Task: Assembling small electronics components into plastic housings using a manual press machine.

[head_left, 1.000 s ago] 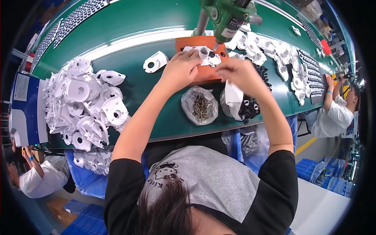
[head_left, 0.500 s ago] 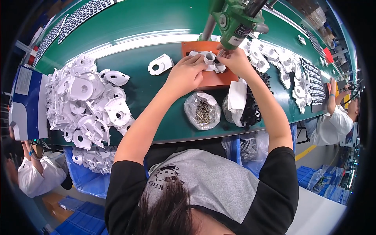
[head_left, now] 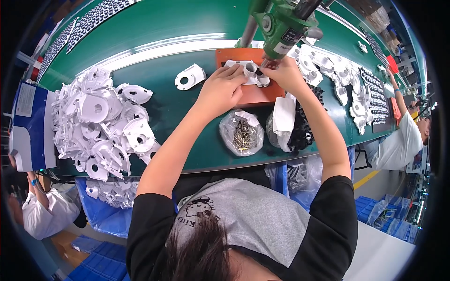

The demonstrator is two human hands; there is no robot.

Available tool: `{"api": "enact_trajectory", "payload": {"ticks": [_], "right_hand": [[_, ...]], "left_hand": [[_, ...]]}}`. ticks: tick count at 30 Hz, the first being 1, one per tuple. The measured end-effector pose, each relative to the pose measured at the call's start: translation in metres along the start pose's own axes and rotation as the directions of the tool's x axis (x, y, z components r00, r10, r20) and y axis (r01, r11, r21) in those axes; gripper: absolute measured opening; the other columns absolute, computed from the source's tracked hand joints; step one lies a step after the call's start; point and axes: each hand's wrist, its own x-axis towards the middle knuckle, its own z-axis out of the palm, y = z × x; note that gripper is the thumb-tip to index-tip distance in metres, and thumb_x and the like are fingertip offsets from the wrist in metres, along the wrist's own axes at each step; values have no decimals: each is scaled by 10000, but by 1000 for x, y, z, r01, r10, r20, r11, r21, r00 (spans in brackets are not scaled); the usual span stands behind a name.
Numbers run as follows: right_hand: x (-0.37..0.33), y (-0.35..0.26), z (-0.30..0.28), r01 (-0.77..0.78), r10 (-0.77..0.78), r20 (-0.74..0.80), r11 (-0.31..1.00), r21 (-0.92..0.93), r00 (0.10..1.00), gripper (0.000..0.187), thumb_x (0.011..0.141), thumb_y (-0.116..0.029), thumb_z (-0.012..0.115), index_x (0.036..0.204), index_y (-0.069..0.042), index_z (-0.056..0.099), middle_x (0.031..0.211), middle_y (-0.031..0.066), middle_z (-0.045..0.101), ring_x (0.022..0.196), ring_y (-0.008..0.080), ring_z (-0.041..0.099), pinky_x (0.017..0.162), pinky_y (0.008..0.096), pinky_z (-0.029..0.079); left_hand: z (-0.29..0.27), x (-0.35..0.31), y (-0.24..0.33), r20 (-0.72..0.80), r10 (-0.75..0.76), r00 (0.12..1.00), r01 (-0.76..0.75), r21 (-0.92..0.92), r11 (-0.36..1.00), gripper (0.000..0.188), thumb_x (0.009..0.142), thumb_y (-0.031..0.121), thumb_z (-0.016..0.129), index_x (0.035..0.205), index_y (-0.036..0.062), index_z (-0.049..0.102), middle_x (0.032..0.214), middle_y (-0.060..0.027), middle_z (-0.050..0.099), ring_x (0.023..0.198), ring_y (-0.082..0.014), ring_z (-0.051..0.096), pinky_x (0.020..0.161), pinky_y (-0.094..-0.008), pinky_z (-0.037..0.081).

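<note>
A white plastic housing [head_left: 251, 70] with a short round tube lies on the orange base plate [head_left: 261, 96] under the green press head [head_left: 282, 33]. My left hand [head_left: 224, 88] grips the left side of the housing, its fingers bent over the edge. At the right side of the housing, my right hand [head_left: 285, 72] has thumb and fingers pinched together just below the press head. Whatever sits between those fingertips is hidden. Close in front of the plate lies a clear bag of screws [head_left: 243, 136].
A big heap of white housings [head_left: 96, 119] covers the left of the green bench, with a single housing [head_left: 190, 77] between it and the plate. Small black parts [head_left: 302, 129] lie by my right forearm. More white parts [head_left: 344, 75] spread rightward, near a co-worker [head_left: 398, 145].
Both my hands stay at the housing with almost no visible movement. At the far right, the co-worker's arm has stretched up and forward over the bench.
</note>
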Motion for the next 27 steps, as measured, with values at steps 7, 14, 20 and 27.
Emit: {"api": "enact_trajectory", "payload": {"ticks": [7, 14, 20, 27], "right_hand": [[-17, 9, 1, 44, -38, -50, 989, 139, 998, 170, 753, -88, 690, 877, 26, 667, 854, 76, 639, 810, 133, 595, 749, 259, 472], [-32, 9, 7, 443, -503, -53, 803, -399, 863, 265, 777, -145, 670, 1040, -117, 682, 1013, 100, 631, 893, 255, 564, 795, 345, 475], [-40, 4, 11, 453, -497, -28, 811, -371, 867, 296, 828, -123, 618, 1119, -72, 628, 1086, 120, 611, 981, 314, 542, 874, 381, 446], [-40, 6, 13, 426, -455, 19, 815, -393, 890, 336, 830, -107, 603, 1153, -19, 587, 1154, 124, 592, 1058, 318, 515, 909, 385, 427]], "left_hand": [[0, 1, 1, 1, 5, 1000, -5, -4, 1000, 251, 787, 84, 530, 1015, 56, 630, 1206, -136, 566, 1139, -331, 505, 975, -411, 398], [4, 0, -1, -66, 52, 996, -49, 41, 998, 236, 761, 84, 541, 976, 45, 630, 1151, -158, 590, 1099, -297, 543, 998, -395, 379], [4, -1, -1, -64, 39, 997, -37, 39, 999, 239, 765, 86, 541, 983, 44, 632, 1161, -162, 585, 1108, -294, 540, 1003, -396, 376], [5, 0, 1, -66, 37, 997, -36, 23, 999, 228, 766, 85, 545, 975, 42, 623, 1153, -162, 589, 1107, -299, 538, 1004, -398, 375]]}}
